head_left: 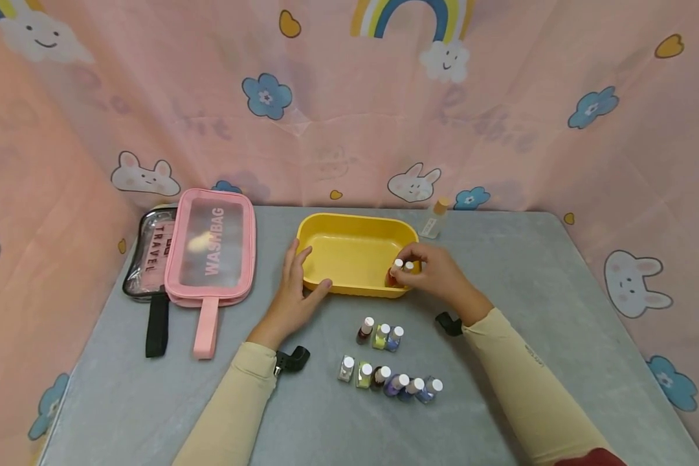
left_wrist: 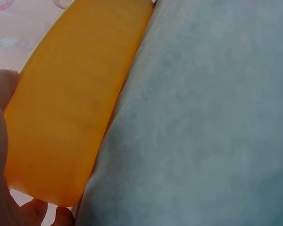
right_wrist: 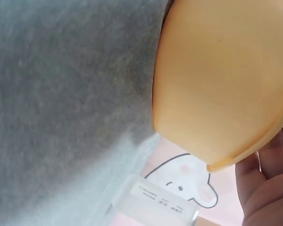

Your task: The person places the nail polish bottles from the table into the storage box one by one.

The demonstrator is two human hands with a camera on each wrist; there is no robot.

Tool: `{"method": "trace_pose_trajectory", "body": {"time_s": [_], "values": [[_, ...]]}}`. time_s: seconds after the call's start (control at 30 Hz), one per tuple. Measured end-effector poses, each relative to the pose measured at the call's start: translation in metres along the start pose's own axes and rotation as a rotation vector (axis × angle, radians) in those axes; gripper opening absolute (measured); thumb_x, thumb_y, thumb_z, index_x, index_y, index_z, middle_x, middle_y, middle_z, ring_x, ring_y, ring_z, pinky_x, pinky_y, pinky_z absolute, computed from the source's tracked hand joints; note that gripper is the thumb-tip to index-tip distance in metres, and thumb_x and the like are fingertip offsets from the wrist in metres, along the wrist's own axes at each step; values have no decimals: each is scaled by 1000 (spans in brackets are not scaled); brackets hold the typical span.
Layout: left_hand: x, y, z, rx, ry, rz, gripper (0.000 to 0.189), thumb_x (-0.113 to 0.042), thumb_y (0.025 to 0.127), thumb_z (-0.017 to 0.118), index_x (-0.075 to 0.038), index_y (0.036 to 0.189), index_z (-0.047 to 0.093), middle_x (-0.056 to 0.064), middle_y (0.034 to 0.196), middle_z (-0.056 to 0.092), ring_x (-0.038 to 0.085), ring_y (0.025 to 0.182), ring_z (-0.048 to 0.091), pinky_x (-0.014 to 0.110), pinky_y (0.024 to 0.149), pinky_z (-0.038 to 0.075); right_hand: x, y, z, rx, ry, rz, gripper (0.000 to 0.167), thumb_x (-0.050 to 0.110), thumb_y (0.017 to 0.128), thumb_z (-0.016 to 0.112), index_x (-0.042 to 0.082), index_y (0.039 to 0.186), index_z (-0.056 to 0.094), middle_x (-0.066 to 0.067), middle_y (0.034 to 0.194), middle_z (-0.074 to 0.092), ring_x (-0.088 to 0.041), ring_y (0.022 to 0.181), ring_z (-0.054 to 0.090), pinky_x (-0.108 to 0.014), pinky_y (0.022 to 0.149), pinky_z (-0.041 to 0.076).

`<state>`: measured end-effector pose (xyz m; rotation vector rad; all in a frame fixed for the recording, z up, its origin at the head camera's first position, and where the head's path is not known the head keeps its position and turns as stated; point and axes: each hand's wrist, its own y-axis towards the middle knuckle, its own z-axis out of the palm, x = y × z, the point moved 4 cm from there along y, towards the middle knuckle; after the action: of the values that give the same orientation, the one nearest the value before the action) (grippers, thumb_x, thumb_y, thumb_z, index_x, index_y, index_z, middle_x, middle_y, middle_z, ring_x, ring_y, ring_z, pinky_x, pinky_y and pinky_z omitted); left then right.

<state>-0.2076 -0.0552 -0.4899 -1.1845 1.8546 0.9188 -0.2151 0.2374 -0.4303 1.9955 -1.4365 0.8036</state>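
A yellow basin (head_left: 349, 289) stands toward the back of the table. My left hand (head_left: 294, 298) rests at its left end, fingers spread fairly straight along the rim and thumb by the near wall. In the left wrist view its fingertips (left_wrist: 35, 207) show at the basin's end. My right hand (head_left: 431, 275) reaches over the basin's right end, thumb and fingers pinching a white-capped nail polish bottle (head_left: 408, 266), its body largely hidden. Just beside it is a red nail polish bottle (head_left: 391, 277), inside the basin's near right corner.
Nearer me stand three nail polish bottles (head_left: 382, 336), with a row of several more (head_left: 397, 383) below. A pink washbag (head_left: 210, 249) overlaps a black-trimmed travel bag (head_left: 151, 252) at left. A clear bottle (head_left: 433, 223) with a tan cap stands behind the basin's right end.
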Motion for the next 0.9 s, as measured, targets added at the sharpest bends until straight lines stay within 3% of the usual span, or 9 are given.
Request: {"method": "trace_pose_trajectory", "body": {"time_s": [0.2,0.53,0.6,0.67,0.8,0.9], "values": [[-1,-1,-1,1,1,0,80,-38,106,65,-11,166,21,3,177,-10,35,159,14,59,124,21,5,0,2,53,-83,27,20,13,88,84,12,101,69,-4,99,69,-26,92,60,-42,87,57],[0,-1,-1,0,4,-2,80,-39,106,64,-9,166,21,3,177,-10,35,159,13,60,124,21,8,-1,4,55,-73,39,20,12,90,82,9,103,67,-4,98,70,-26,91,60,-40,85,57],[0,-1,-1,0,3,-3,81,-39,105,65,-9,166,21,3,177,-10,35,159,13,60,124,21,9,-1,4,57,-71,38,22,13,91,82,7,107,68,-7,101,71,-28,94,62,-43,88,57],[0,-1,-1,0,2,-5,81,-39,105,65,-9,167,21,3,177,-10,34,159,12,59,124,21,10,-3,3,57,-87,44,32,17,93,81,4,119,68,-12,115,72,-33,106,63,-49,98,55],[-1,-1,-1,3,2,-4,83,-39,105,65,-10,167,20,3,177,-10,34,160,11,60,124,20,16,-19,-4,-23,-131,11,55,26,95,82,2,140,63,-17,142,63,-38,133,55,-60,113,42],[-1,-1,-1,2,1,-2,83,-39,105,65,-10,167,19,3,177,-10,35,160,12,60,124,20,26,-42,-11,-144,-112,-131,53,17,90,87,3,136,66,-15,138,66,-35,131,57,-56,112,44]]}}
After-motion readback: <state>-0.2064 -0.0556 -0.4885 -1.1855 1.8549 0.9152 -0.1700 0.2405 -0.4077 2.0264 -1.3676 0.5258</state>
